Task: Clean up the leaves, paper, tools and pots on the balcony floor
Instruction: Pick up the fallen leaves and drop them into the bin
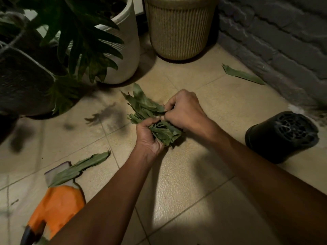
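Head camera is looking down at a tiled balcony floor (185, 191) in dim light. Near the middle, the left hand (150, 137) is gripping a bunch of green leaves (150, 114) from below, its fingers curling round the stems. The right hand (184, 110) is closing on the same bunch from the right, its fingertips pinching the upper leaves just beside the left thumb. One loose leaf (242, 75) is lying at the far right, near the grey brick wall (283, 41). Another long leaf (83, 167) is lying at the near left, partly overlapping a sheet of paper (54, 172), and an orange glove (58, 207) is resting just nearer than that. A black pot (281, 137) is lying on its side at the right, its slotted bottom facing the camera. Along the far edge, a white pot (122, 46) holding a dark leafy plant (77, 32) is standing beside a beige ribbed pot (178, 29).
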